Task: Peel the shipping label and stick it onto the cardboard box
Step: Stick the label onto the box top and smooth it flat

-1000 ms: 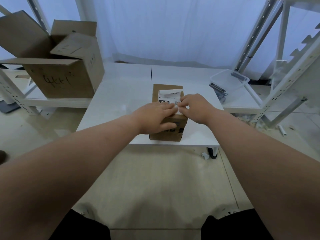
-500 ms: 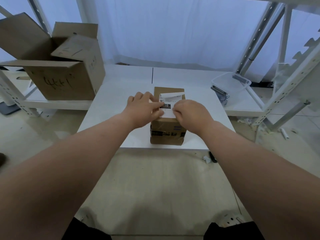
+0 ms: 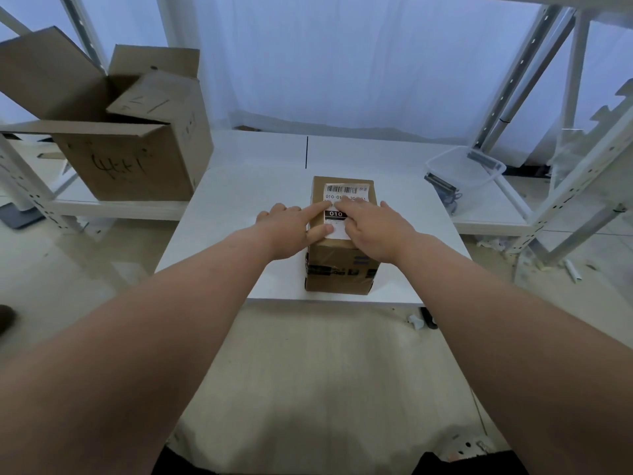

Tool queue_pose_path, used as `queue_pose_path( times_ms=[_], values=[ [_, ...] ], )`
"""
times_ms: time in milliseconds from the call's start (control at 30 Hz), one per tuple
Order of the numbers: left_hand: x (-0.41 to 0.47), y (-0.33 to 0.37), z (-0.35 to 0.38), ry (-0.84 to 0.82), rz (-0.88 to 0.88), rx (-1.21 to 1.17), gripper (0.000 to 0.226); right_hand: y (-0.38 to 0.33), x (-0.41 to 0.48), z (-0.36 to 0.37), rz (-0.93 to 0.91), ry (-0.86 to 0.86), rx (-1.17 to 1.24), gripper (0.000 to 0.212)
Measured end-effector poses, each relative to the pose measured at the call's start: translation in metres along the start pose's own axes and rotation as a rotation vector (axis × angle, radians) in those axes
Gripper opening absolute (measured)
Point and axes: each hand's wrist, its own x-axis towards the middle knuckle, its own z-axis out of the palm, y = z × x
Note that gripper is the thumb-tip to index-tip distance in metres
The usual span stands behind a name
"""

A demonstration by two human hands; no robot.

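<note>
Brown cardboard box stands near the front edge of the white table, the shipping label lying flat on its top. The left hand presses the label with a straight forefinger and thumb; the right hand lays its extended fingers flat on it. A large open carton sits on a shelf to the left.

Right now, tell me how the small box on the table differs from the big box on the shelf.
The small box is closed and taped; the big box is open at the top. The small box carries a printed label on top; the big box bears handwritten marks on its side. The small box is clearly smaller than the big box. Both are brown cardboard.
</note>
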Motion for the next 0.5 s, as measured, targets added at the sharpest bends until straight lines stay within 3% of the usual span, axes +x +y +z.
queue_pose_path(
  times_ms=[167, 300, 400, 500],
  values=[
    [0.002, -0.008, 0.000, 0.005, -0.041, 0.023, 0.060, 0.012, -0.011, -0.005, 0.048, 0.048, -0.004, 0.045],
    [0.004, 0.000, -0.006, -0.019, -0.042, -0.213, 0.058, 0.027, -0.019, -0.011, 0.102, 0.100, -0.016, 0.041],
    [0.010, 0.010, -0.003, 0.024, -0.113, -0.510, 0.059, 0.024, -0.011, -0.008, 0.222, 0.061, 0.251, 0.038],
    [0.018, 0.019, -0.001, 0.051, -0.215, -0.683, 0.083, 0.015, -0.002, 0.000, 0.303, 0.085, 0.645, 0.036]
  ],
)
